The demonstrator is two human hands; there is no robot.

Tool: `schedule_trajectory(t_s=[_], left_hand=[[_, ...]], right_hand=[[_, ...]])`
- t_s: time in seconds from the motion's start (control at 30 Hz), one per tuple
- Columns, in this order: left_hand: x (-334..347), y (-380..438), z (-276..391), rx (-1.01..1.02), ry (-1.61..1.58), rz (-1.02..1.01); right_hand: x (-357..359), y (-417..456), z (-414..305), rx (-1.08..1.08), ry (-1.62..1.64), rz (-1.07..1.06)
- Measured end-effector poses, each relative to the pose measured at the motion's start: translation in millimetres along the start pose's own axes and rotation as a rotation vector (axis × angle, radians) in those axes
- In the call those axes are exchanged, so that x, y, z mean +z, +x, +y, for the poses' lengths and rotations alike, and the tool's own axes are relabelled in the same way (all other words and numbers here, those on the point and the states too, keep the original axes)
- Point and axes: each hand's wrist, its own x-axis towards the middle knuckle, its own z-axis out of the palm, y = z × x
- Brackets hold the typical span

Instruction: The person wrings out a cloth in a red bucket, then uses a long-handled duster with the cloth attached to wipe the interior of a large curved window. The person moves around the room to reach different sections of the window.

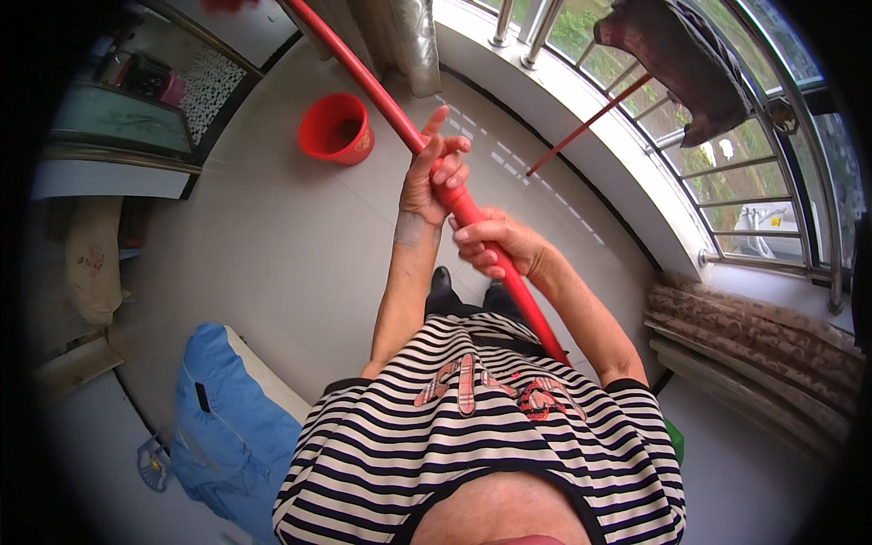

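Observation:
A long red pole (361, 78) slants from the top edge of the view down past my waist. My left hand (436, 163) is curled loosely around its middle, index finger pointing out. A pale patch (409, 228) covers part of my left wrist. Lower down, near a collar on the pole, my right hand (504, 242) grips it with wrapped fingers. The pole's far end is out of view, and a fuzzy red thing (228, 4) shows at the top edge; whether they join, I cannot tell. Ahead on the left, a red bucket (317, 139) stands on the pale tiled floor (272, 245).
On the right, metal railings (746, 203) line a window, with dark cloth (688, 75) hanging there and a thin reddish stick (589, 122) leaning. Curtains (415, 48) hang ahead. A blue-covered object (225, 422) stands at lower left, a glass-fronted cabinet (122, 122) at upper left.

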Motion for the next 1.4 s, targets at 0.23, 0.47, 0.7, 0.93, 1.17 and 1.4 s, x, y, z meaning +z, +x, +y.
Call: schedule_trajectory(t_s=[0.23, 0.47, 0.7, 0.93, 1.17, 1.4], left_hand=[[48.7, -24.8, 64.4, 0.141, 0.469, 0.269], [32.1, -9.2, 87.1, 0.061, -0.174, -0.388], [78.7, -36.5, 96.9, 0.322, 0.433, 0.143], [77.3, 4.3, 78.2, 0.056, -0.051, -0.470], [107.6, -25.8, 71.6, 0.294, 0.455, 0.115], [94.6, 1.1, 55.1, 0.272, 0.315, 0.033]], right_hand=[[63.4, 27.1, -8.4, -0.242, -0.522, 0.310], [90.8, 34.1, -12.5, -0.125, -0.194, -0.063], [103.7, 19.1, -24.0, -0.318, -0.611, 0.227], [80.8, 4.9, -34.6, -0.147, -0.268, -0.109], [86.3, -11.5, -46.7, -0.322, -0.695, 0.198], [69.4, 5.5, -46.6, -0.570, -0.990, 0.273]])
